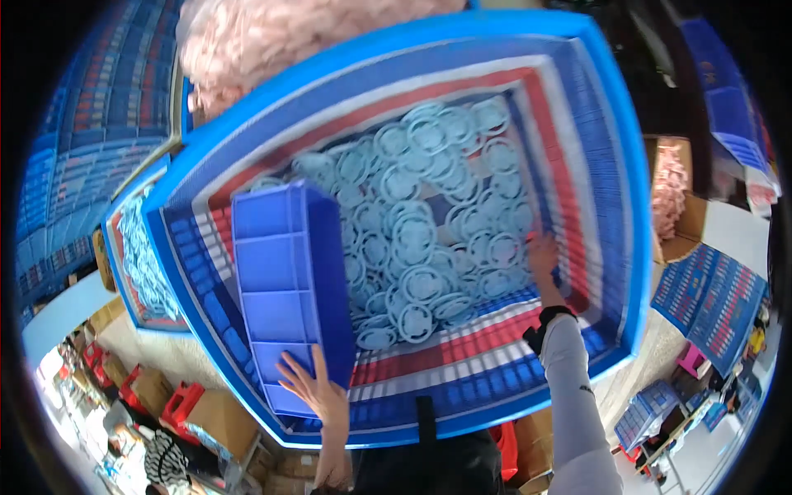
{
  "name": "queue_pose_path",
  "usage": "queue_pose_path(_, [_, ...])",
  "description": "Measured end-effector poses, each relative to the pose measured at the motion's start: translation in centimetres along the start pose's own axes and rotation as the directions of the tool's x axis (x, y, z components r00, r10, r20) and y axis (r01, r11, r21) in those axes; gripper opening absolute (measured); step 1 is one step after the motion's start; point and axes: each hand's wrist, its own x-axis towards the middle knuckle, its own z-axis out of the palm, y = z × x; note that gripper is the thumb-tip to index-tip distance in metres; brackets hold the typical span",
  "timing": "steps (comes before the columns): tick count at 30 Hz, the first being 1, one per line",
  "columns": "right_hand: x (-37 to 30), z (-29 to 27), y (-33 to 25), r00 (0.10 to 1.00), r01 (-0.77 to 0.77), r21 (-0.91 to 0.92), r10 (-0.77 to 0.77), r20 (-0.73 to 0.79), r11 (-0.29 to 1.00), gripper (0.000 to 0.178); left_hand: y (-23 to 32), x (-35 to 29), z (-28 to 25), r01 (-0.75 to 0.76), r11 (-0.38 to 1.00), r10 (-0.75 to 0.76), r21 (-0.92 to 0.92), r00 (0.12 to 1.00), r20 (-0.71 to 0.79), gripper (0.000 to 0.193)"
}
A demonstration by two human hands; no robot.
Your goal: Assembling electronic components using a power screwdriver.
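Note:
A big blue crate point(641, 247), lined with red, white and blue striped woven sheet point(569, 194), stands in front of me. Many pale blue round plastic pieces point(421, 283), ring-like in outline, lie heaped on its bottom. A smaller violet-blue plastic bin point(275, 268) is tipped inside the crate's left part, its ribbed outside facing up. My left hand point(320, 394) rests against the bin's near end with fingers spread. My right hand point(543, 258) reaches down by the crate's right wall, at the edge of the pieces; its fingers are too small and blurred to read.
Behind the crate rises a heap of pale pink pieces point(280, 45). A smaller crate of light blue pieces point(148, 256) stands on the left. To the right are a cardboard box of pink pieces point(670, 190) and blue bins point(730, 115). A person point(165, 458) is at lower left.

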Motion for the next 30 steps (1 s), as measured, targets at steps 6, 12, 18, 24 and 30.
queue_pose_path(6, [-4.8, 12.8, -3.2, 0.915, -0.120, -0.083, 0.078, -0.395, 0.989, 0.061, 0.8, 0.3, 1.2, 0.058, 0.998, -0.059, 0.037, 0.997, 0.045, 0.084])
queue_pose_path(12, [-16.3, 15.1, -18.9, 0.955, 0.280, 0.246, -0.242, -0.172, 0.928, 0.051, -0.1, 0.8, 1.1, -0.001, 1.000, 0.001, -0.030, 1.000, -0.019, 0.084])
queue_pose_path(18, [-33.2, 9.2, -32.6, 0.926, 0.217, 0.374, -0.311, 0.212, 0.901, 0.050, -3.1, 2.8, 0.2, 0.077, 0.989, -0.084, -0.130, 0.995, -0.046, 0.083])
queue_pose_path(24, [-25.0, 5.8, -29.3, 0.374, 0.524, 0.749, -0.899, 0.226, 0.406, 0.031, -5.0, 3.2, -0.1, 0.073, 0.975, -0.090, -0.210, 0.993, -0.072, 0.081])
queue_pose_path(30, [-9.8, 7.0, -9.1, 0.942, 0.190, -0.116, -0.215, -0.259, 0.975, 0.044, -5.5, 3.0, 0.0, 0.101, 0.983, -0.108, -0.156, 0.993, -0.039, 0.080])
